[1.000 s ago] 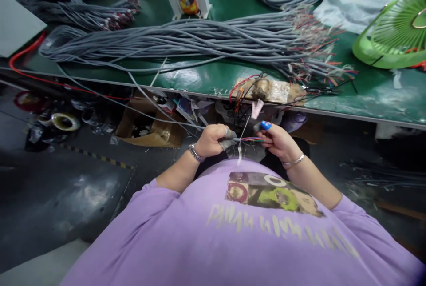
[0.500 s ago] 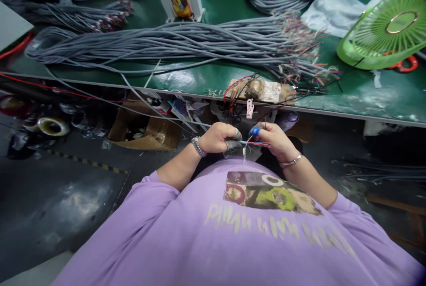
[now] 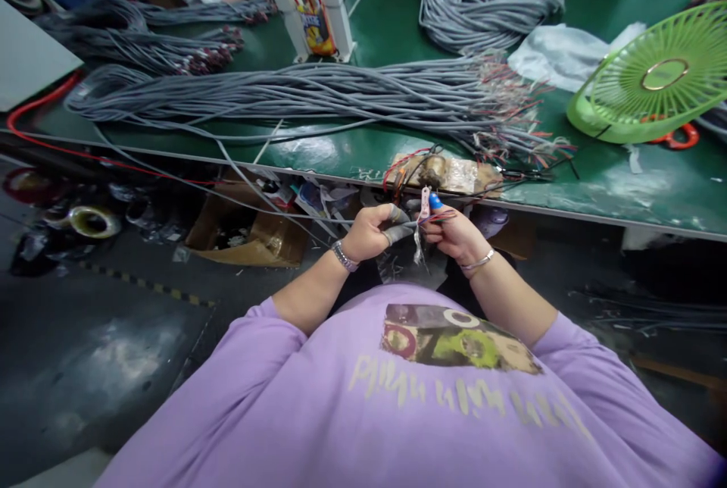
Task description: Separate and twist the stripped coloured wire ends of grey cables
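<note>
My left hand [image 3: 372, 233], with grey covers on thumb and forefinger, is closed around a grey cable [image 3: 341, 221] near its stripped end. Thin coloured wires [image 3: 444, 217] fan out of that end, and a pale frayed strand [image 3: 419, 244] hangs below it. My right hand [image 3: 451, 230], a blue cover on one digit, is closed at the coloured wires. Its fingertips are right beside a pink clip [image 3: 425, 202] at the bench edge; whether they touch the clip I cannot tell. The fingers partly hide the wire ends.
On the green bench [image 3: 323, 152] lies a long bundle of grey cables [image 3: 295, 94]. A taped block [image 3: 454, 172] with leads sits at its edge. Further right are a green fan [image 3: 659, 75] and orange-handled scissors [image 3: 681, 138]. A cardboard box [image 3: 255, 234] stands below.
Both hands have come closer to the bench edge with the cable. My right hand has moved up beside the pink clip, and the frayed strand hangs lower. The view has tilted up slightly.
</note>
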